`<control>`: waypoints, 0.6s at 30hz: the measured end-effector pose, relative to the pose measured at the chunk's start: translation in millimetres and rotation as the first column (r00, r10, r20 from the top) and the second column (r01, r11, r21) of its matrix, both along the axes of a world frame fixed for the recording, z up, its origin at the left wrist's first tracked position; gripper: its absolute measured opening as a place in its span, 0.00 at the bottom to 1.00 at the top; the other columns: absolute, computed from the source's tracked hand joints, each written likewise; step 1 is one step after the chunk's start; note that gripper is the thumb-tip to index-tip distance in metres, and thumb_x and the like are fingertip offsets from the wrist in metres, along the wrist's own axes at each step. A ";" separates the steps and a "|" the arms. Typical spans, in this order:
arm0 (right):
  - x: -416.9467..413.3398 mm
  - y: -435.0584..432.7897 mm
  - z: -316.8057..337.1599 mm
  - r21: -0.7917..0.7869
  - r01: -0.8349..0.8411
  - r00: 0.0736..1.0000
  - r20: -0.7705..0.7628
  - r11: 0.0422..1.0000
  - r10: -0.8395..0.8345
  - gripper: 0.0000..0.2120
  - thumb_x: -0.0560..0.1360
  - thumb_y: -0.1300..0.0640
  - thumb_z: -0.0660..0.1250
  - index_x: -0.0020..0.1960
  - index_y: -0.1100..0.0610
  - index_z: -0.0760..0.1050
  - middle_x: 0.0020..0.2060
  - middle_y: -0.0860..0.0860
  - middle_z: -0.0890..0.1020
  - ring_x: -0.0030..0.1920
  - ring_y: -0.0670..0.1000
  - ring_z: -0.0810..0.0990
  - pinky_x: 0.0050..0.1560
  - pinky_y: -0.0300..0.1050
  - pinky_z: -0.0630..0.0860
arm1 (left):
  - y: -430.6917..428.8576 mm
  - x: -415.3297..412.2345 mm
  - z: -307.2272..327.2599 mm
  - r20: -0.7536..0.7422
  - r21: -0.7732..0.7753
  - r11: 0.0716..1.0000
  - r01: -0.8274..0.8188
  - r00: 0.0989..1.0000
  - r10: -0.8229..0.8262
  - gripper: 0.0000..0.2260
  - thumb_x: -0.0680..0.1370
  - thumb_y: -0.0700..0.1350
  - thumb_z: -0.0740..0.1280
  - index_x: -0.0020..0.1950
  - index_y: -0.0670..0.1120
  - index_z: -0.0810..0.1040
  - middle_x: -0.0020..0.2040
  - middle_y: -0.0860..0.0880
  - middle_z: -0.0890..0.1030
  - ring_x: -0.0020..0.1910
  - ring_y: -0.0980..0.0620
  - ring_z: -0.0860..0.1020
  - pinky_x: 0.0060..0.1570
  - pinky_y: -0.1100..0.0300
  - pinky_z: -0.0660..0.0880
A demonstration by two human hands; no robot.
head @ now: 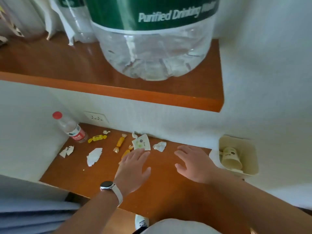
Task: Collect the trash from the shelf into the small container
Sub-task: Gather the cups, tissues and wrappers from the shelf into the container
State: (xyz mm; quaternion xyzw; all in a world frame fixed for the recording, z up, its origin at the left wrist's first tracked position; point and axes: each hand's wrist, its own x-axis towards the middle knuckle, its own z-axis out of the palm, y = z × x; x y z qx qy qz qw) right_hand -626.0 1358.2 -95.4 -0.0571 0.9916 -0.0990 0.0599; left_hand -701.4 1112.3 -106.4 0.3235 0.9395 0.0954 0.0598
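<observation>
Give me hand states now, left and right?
Left hand: open, fingers spread, holding nothing, over the shelf.
Right hand: open, empty, palm down.

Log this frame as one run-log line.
phase: reaching | left hand: open, over flattened paper cup | right hand: open, empty | small container: one cup inside | shelf: wrappers, tissues remain

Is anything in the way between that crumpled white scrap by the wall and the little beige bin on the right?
Only the right hand lies between the crumpled scrap and the small container. The shelf there is otherwise bare.
</observation>
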 end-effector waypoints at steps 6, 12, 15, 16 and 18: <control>-52.1 -56.1 -26.1 0.070 0.018 0.994 0.104 0.997 -0.025 0.23 0.78 0.41 0.56 0.68 0.51 0.68 0.67 0.47 0.72 0.66 0.50 0.70 0.65 0.46 0.68 | -76.7 -44.9 -34.8 0.060 -0.065 0.997 -0.052 0.997 0.056 0.23 0.77 0.56 0.63 0.71 0.53 0.69 0.72 0.50 0.71 0.71 0.49 0.67 0.69 0.49 0.64; -90.0 -90.7 -66.8 0.134 0.152 0.954 0.238 0.979 -0.180 0.25 0.78 0.43 0.59 0.72 0.50 0.65 0.72 0.47 0.67 0.70 0.51 0.68 0.65 0.47 0.70 | -114.4 -80.3 -74.5 0.167 -0.067 0.995 -0.070 0.983 0.081 0.23 0.80 0.55 0.60 0.74 0.54 0.64 0.75 0.51 0.66 0.74 0.50 0.62 0.71 0.51 0.62; -102.9 -99.7 -81.8 0.160 0.189 0.942 0.248 0.969 -0.224 0.24 0.78 0.44 0.61 0.72 0.50 0.65 0.70 0.47 0.70 0.68 0.50 0.71 0.62 0.45 0.72 | -110.7 -90.1 -89.2 0.232 -0.057 0.993 -0.100 0.966 0.111 0.23 0.80 0.54 0.59 0.74 0.53 0.63 0.74 0.51 0.66 0.73 0.50 0.63 0.70 0.51 0.64; -106.9 -100.5 -86.3 0.175 0.198 0.935 0.261 0.964 -0.239 0.25 0.78 0.44 0.61 0.72 0.50 0.65 0.70 0.47 0.70 0.68 0.51 0.71 0.62 0.45 0.72 | -108.4 -92.8 -93.7 0.246 -0.052 0.994 -0.100 0.963 0.110 0.23 0.80 0.54 0.59 0.74 0.52 0.63 0.74 0.51 0.66 0.72 0.50 0.64 0.69 0.51 0.65; -114.1 -97.6 -92.9 0.195 0.224 0.914 0.298 0.955 -0.275 0.25 0.77 0.45 0.62 0.72 0.50 0.64 0.71 0.48 0.69 0.68 0.51 0.70 0.62 0.47 0.73 | -101.7 -98.8 -99.6 0.260 -0.043 0.996 -0.080 0.962 0.089 0.22 0.80 0.53 0.59 0.73 0.51 0.64 0.71 0.50 0.69 0.69 0.50 0.68 0.65 0.53 0.70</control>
